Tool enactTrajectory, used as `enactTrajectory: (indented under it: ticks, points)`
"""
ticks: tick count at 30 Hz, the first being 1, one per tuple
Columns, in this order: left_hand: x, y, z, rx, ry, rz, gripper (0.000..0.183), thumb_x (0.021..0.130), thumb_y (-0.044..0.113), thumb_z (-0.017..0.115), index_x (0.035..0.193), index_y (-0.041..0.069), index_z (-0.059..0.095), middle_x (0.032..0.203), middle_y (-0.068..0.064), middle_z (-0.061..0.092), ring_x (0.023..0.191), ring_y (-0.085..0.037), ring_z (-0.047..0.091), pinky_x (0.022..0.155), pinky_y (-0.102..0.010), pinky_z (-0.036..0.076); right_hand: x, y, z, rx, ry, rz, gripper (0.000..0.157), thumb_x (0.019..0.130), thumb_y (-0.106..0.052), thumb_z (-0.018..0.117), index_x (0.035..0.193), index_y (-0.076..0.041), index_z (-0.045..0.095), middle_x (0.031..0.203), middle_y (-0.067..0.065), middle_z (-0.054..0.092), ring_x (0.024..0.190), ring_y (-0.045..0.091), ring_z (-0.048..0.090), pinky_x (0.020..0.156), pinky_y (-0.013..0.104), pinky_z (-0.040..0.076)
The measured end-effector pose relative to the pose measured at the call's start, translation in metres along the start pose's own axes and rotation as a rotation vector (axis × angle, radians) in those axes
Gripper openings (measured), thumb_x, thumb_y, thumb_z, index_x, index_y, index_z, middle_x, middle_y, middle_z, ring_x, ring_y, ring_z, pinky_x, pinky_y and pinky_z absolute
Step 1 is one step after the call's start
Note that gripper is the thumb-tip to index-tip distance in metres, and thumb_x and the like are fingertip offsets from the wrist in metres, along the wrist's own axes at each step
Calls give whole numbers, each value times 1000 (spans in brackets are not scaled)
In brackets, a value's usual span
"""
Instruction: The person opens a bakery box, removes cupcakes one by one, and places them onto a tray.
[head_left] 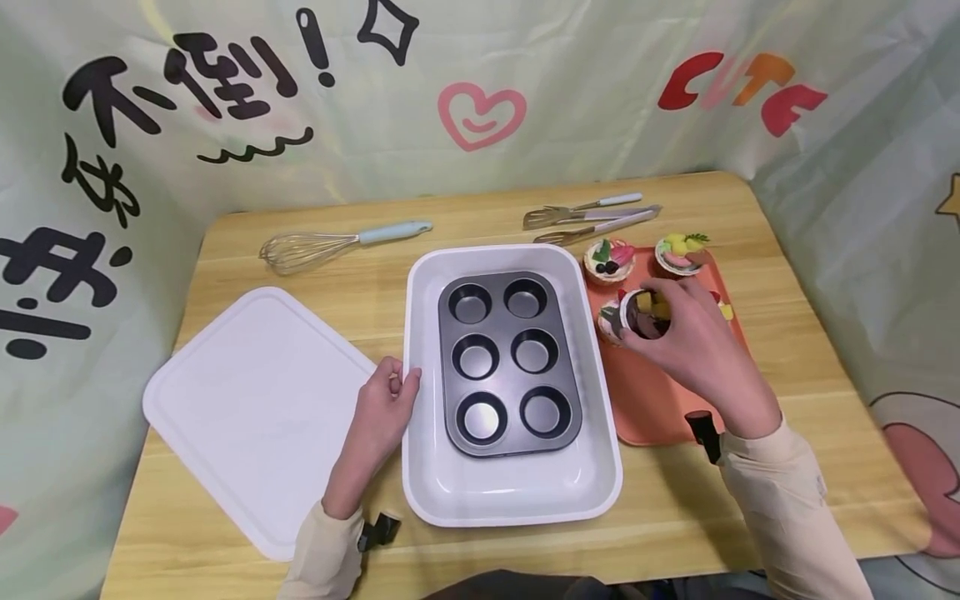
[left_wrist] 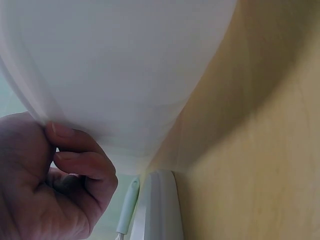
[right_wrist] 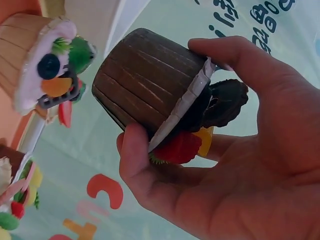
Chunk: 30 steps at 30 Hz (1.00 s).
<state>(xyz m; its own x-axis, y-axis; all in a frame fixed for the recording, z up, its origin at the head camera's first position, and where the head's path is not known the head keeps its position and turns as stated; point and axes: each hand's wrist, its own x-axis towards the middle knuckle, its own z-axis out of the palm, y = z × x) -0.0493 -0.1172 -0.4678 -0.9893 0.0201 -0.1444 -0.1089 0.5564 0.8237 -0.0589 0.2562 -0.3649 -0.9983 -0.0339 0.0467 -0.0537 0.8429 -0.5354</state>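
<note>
My right hand [head_left: 693, 337] grips a chocolate-brown cupcake [right_wrist: 150, 80] with fruit on top, raised above the orange tray [head_left: 645, 408]. In the right wrist view its ridged brown cup is tilted between thumb and fingers. On the far part of that tray sit a berry cupcake [head_left: 609, 260] and a yellow-topped cupcake [head_left: 681, 252]; another cupcake [head_left: 609, 321] is partly hidden behind the held one. With curled fingers, my left hand [head_left: 384, 408] pinches the left rim of the white deep tray [head_left: 517, 500]. Inside stands a dark muffin tin [head_left: 506, 354], its cups bare.
A white cutting board [head_left: 255, 408] lies on the left of the wooden table [head_left: 375, 554]. Behind are a whisk [head_left: 315, 248] with a pale blue handle and several pale-handled utensils [head_left: 585, 217]. A printed curtain [head_left: 570, 100] hangs behind the table.
</note>
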Motion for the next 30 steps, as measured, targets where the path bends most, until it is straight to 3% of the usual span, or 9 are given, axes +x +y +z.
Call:
enactTrajectory:
  ticks: [8, 12, 16, 21, 25, 30]
  points:
    - [-1, 0, 0, -9, 3, -4, 20, 100, 23, 58, 91, 7, 49, 66, -3, 53, 62, -18, 51, 59, -27, 44, -22, 11, 4, -62, 49, -28, 51, 76, -17, 82, 116, 6, 59, 102, 24, 54, 92, 39, 47, 73, 50, 41]
    - [0, 0, 0, -14, -6, -14, 21, 101, 24, 58, 92, 7, 49, 66, -3, 56, 62, -17, 53, 59, -26, 46, -29, 19, 7, -60, 75, -39, 51, 73, -15, 83, 113, 7, 59, 107, 31, 55, 97, 47, 52, 75, 55, 44]
    - [0, 0, 1, -26, -13, -20, 22, 101, 24, 57, 92, 6, 49, 66, -3, 57, 61, -16, 54, 58, -26, 46, -36, 26, 8, -35, 46, 4, 56, 75, -16, 83, 117, 10, 57, 123, 41, 50, 110, 55, 47, 82, 63, 44]
    - [-1, 0, 1, -33, -13, -20, 22, 101, 24, 57, 92, 6, 49, 65, -2, 57, 60, -15, 55, 57, -26, 47, -44, 34, 11, -31, 9, 65, 60, 76, -17, 83, 121, 12, 55, 115, 36, 53, 100, 47, 47, 78, 58, 44]
    - [-1, 0, 1, -35, -7, -20, 22, 101, 24, 57, 92, 6, 49, 66, -5, 58, 60, -16, 55, 56, -27, 48, -52, 39, 15, -36, -29, 131, 65, 78, -21, 83, 125, 13, 54, 120, 37, 49, 105, 49, 46, 82, 62, 44]
    - [-1, 0, 2, -55, -17, -34, 21, 101, 25, 56, 93, 6, 50, 69, -8, 63, 61, -18, 60, 56, -28, 51, -58, 45, 21, -10, -33, 142, 65, 79, -21, 82, 126, 14, 53, 124, 38, 47, 109, 51, 46, 87, 64, 42]
